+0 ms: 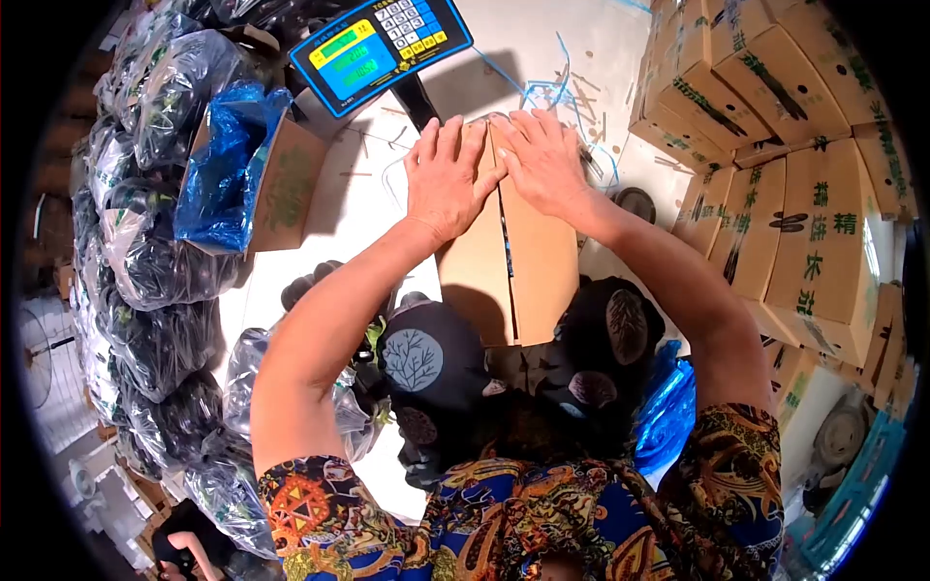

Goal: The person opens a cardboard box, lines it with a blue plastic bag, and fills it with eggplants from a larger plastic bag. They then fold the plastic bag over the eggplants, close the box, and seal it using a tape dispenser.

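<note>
A cardboard box (pixel 544 266) stands between my knees, its two top flaps folded inward. Down the middle, a narrow dark gap separates the flaps, with a little blue showing in it. My left hand (pixel 448 184) lies flat on the far part of the left flap, fingers stretched out. On the right flap rests my right hand (pixel 542 167), also flat with its fingers extended. The two thumbs nearly meet over the seam. Just beyond the box is a scale display (pixel 378 44) with lit numbers and a keypad.
To the left, an open carton (pixel 291 184) lined with blue plastic stands before stacked clear bags (pixel 160 247) of dark produce. Printed cartons (pixel 814 252) are piled on the right. Blue plastic (pixel 666 412) lies beside my right leg. Another person (pixel 189 547) is at lower left.
</note>
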The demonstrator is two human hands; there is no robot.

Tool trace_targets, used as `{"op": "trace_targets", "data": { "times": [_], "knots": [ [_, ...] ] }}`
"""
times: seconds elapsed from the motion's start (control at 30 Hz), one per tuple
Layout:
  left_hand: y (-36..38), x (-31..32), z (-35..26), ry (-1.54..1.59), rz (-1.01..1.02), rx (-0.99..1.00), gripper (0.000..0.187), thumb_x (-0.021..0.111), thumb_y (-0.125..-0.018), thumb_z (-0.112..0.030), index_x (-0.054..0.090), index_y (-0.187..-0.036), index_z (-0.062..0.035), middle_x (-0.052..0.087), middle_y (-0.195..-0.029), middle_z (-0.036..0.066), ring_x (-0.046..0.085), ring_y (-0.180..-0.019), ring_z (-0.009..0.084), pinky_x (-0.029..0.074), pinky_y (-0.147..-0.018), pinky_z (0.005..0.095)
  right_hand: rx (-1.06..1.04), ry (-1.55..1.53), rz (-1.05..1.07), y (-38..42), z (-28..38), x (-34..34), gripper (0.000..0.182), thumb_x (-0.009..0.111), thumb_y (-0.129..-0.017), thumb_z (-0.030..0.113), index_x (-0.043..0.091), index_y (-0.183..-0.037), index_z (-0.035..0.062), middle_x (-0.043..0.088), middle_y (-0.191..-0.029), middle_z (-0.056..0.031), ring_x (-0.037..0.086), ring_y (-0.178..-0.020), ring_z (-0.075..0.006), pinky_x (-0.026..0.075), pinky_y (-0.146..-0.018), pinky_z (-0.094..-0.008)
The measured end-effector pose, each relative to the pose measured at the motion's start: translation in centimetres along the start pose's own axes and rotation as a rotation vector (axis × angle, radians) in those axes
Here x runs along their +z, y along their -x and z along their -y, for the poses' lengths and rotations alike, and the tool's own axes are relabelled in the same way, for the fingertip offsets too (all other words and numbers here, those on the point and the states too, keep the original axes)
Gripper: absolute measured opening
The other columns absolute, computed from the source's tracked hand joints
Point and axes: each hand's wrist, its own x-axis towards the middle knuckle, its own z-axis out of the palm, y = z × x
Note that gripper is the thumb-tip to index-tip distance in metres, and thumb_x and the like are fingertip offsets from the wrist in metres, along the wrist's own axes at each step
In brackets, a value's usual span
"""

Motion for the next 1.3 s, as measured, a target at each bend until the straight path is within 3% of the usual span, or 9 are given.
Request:
{"op": "trace_targets", "data": {
  "times": [0.27,0.37,0.63,0.7,0.93,1.2,1.3],
  "knots": [
    [-0.4,-0.4,-1.4,0.007,-0.007,-0.057,0.061,0.05,-0.093,-0.049,0.039,-0.142,-0.0143,0.039,-0.139,0.013,0.031,-0.132,0.0368,0.025,-0.106,0.0504,0.125,-0.062,-0.027,0.1,0.5,0.1,0.044,0.055,-0.091,0.027,0.052,-0.132,0.0119,0.052,-0.127,-0.005,0.043,-0.12,-0.026,0.033,-0.095,-0.0483],
    [-0.5,-0.5,-1.8,0.018,-0.056,-0.036,0.059,0.057,-0.09,-0.043,0.041,-0.138,-0.0116,0.04,-0.135,0.015,0.033,-0.129,0.0394,0.027,-0.104,0.0522,0.169,-0.107,-0.006,-0.4,0.5,-0.4,0.041,0.055,-0.09,0.025,0.053,-0.128,0.0096,0.053,-0.123,-0.0053,0.044,-0.118,-0.0261,0.034,-0.093,-0.0481],
    [-0.5,-0.2,-1.6,-0.034,-0.069,-0.056,0.052,0.053,-0.094,-0.039,0.043,-0.139,-0.0138,0.043,-0.138,0.013,0.035,-0.13,0.0372,0.03,-0.104,0.0509,0.181,-0.121,-0.045,-0.1,0.5,-0.4,0.042,0.055,-0.091,0.024,0.051,-0.131,0.0115,0.052,-0.126,-0.0041,0.044,-0.119,-0.0233,0.036,-0.09,-0.0451],
    [-0.7,0.1,-1.7,-0.012,-0.076,-0.058,0.053,0.058,-0.091,-0.038,0.044,-0.136,-0.0131,0.042,-0.137,0.013,0.036,-0.128,0.0381,0.03,-0.102,0.0525,0.184,-0.081,-0.038,-0.1,0.7,0.1,0.043,0.055,-0.09,0.024,0.051,-0.131,0.0117,0.051,-0.127,-0.0038,0.043,-0.12,-0.023,0.036,-0.09,-0.0455],
    [-1.2,-0.2,-1.9,-0.037,-0.018,-0.097,0.053,0.055,-0.093,-0.037,0.044,-0.138,-0.0124,0.044,-0.136,0.014,0.035,-0.13,0.0357,0.031,-0.103,0.0499,0.143,-0.037,-0.02,-0.3,1.0,-0.3,0.043,0.059,-0.087,0.024,0.053,-0.127,0.0085,0.052,-0.124,-0.0049,0.043,-0.117,-0.0264,0.033,-0.089,-0.0476],
    [-1.8,0.6,-2.4,-0.038,-0.077,-0.154,0.04,0.056,-0.092,-0.031,0.051,-0.128,-0.0137,0.05,-0.127,0.012,0.042,-0.12,0.0336,0.034,-0.097,0.0495,0.15,-0.134,-0.044,0.1,0.5,-0.2,0.042,0.057,-0.089,0.019,0.053,-0.129,0.0071,0.053,-0.126,-0.0079,0.044,-0.12,-0.027,0.034,-0.093,-0.046],
    [-1.8,0.8,-2.2,-0.035,-0.109,-0.153,0.037,0.057,-0.09,-0.033,0.052,-0.121,-0.0141,0.05,-0.123,0.009,0.042,-0.119,0.0315,0.034,-0.096,0.0487,0.158,-0.401,-0.228,0.4,-2.4,-0.3,0.04,0.054,-0.09,0.017,0.054,-0.128,0.005,0.056,-0.126,-0.0099,0.049,-0.116,-0.0307,0.037,-0.098,-0.045]
  ]
}}
